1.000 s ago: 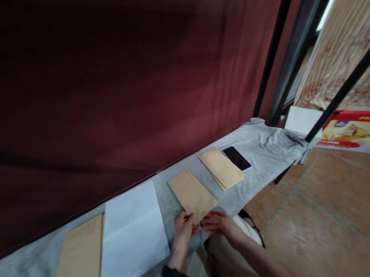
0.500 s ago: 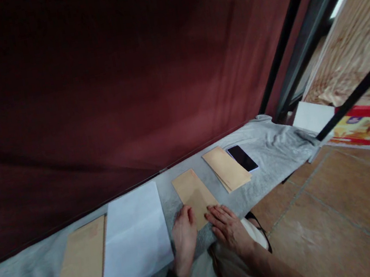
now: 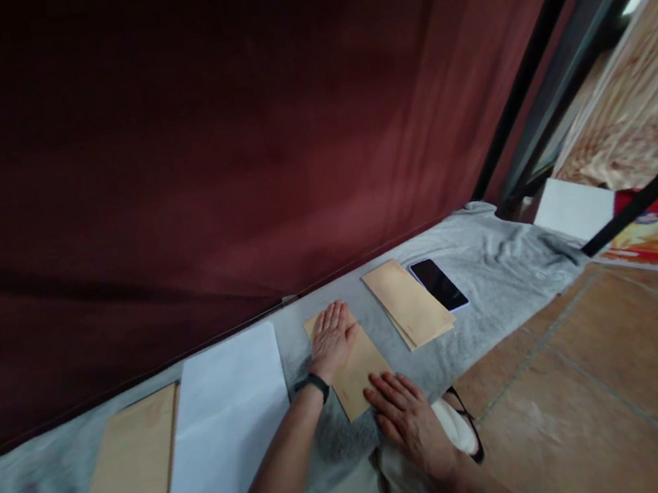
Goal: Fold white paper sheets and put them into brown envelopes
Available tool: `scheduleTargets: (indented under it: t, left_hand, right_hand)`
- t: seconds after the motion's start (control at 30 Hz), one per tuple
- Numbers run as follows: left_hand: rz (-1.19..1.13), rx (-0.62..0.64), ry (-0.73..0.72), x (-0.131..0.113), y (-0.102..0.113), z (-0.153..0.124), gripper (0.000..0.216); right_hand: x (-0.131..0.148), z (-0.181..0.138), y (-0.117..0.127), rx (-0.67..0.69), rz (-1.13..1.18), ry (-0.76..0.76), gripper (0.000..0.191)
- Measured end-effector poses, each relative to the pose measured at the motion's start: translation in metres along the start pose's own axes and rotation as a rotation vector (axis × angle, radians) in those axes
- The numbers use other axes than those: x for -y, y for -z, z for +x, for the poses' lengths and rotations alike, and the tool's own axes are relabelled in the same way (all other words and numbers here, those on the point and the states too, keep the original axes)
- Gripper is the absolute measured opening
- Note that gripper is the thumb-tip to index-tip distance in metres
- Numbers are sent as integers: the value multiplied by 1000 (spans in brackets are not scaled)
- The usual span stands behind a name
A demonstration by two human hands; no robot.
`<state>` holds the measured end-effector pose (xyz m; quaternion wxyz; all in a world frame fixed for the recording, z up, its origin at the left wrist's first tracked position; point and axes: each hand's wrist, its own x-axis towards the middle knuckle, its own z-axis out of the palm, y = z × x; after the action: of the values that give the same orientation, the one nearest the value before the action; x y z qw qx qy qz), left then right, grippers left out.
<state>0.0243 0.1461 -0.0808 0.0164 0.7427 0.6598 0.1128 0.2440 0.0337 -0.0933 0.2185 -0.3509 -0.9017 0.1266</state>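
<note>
Grey cloth [image 3: 481, 250] covers a long, narrow table that runs from the lower left up toward the right, with a dark red curtain [image 3: 190, 135] hanging behind it. At the far left lies a stack of large brown envelopes [image 3: 118, 492], and just beside it, overlapping its right edge, a stack of white paper sheets [image 3: 221, 429]. Next comes a single brown envelope [image 3: 355, 364] lying flat on the cloth near the table's front edge. The left hand [image 3: 331, 337], with a black band on the wrist, rests palm down on the far end of this envelope, fingers straight and held close together. The right hand [image 3: 409, 418] lies palm down at the envelope's near corner, fingers stretched out and slightly spread, fingertips on the paper. Neither hand grips anything. To the right of the envelope, a little apart, sits a small pile of similar brown envelopes [image 3: 409, 302], and touching its right side is a black phone [image 3: 438, 284] lying face up. Beyond the table's right end are a white sheet [image 3: 575, 207] and black metal bars [image 3: 554, 49], above a brown tiled floor [image 3: 610, 384].
</note>
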Motion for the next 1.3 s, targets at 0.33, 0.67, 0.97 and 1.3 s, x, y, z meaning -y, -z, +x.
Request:
scheduleTargets:
  t: [0.33,0.67,0.97,1.3]
  left_hand:
    - [8,43,-19,-5,-4,-10,57]
    - [65,32,-197,-33,-6,-71,55]
    - [77,-28,-304,-54,1,-122,57]
    - [132,-112,-284,-74,1,-168,64]
  right_hand:
    - [3,2,2,15,23,-32,52]
    - [-2,-1,-5,-145,150,-1,47]
    - [-1,-6,-2,-224,236,-87,37]
    - [-2,-11,3,-158,120,-59,44]
